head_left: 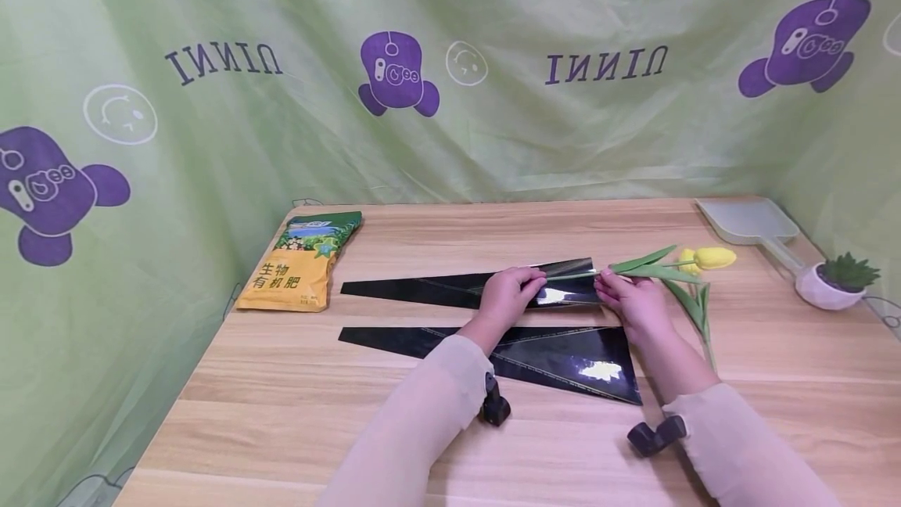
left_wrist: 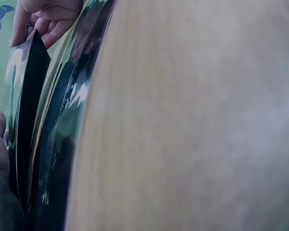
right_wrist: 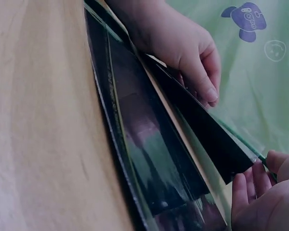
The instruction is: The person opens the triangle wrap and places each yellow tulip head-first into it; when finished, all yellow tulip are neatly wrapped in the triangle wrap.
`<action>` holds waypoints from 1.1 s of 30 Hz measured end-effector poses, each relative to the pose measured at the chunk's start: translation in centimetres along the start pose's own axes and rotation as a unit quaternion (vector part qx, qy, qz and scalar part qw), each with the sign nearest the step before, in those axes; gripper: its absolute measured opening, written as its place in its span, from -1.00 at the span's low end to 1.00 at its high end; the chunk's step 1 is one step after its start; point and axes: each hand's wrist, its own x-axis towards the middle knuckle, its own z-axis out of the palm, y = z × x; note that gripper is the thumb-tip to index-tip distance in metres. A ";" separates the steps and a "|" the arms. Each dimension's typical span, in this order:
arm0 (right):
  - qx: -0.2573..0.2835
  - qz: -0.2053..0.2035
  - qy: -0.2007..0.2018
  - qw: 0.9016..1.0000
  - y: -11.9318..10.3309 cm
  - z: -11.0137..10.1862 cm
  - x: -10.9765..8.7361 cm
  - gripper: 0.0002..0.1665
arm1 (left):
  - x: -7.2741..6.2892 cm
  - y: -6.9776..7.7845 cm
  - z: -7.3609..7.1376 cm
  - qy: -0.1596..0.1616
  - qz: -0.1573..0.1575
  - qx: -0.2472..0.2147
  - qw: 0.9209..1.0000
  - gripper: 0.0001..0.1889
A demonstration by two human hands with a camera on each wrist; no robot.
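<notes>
My left hand pinches the green stem of a yellow artificial-looking tulip, above a long black tapered flower sleeve. Near the leaves, my right hand grips the same stem, its fingers at the sleeve's wide end. In the right wrist view the stem runs along the sleeve's upper side between both hands. Closer to me lies a second black sleeve, flat on the table. A second tulip's leaves and stem stretch beside my right hand, its bloom partly hidden behind the first.
A yellow and green fertilizer bag lies at the table's left. At the right back are a pale dustpan-like scoop and a small succulent in a white pot. A green printed curtain hangs behind the wooden table.
</notes>
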 end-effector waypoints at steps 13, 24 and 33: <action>-0.035 0.017 -0.047 0.998 -0.1 -0.1 0.0 -0.93 | 0.1 -0.5 0.6 -0.001 -0.002 -0.020 1.000 -0.79; 0.007 0.015 0.001 1.000 -0.8 -0.8 -0.2 -0.74 | 0.2 -0.4 0.6 -0.027 -0.029 -0.021 0.999 -0.79; 0.132 0.010 0.034 0.991 -2.5 -3.1 -0.7 -0.64 | 0.1 -0.5 0.7 -0.027 -0.025 -0.019 0.999 -0.79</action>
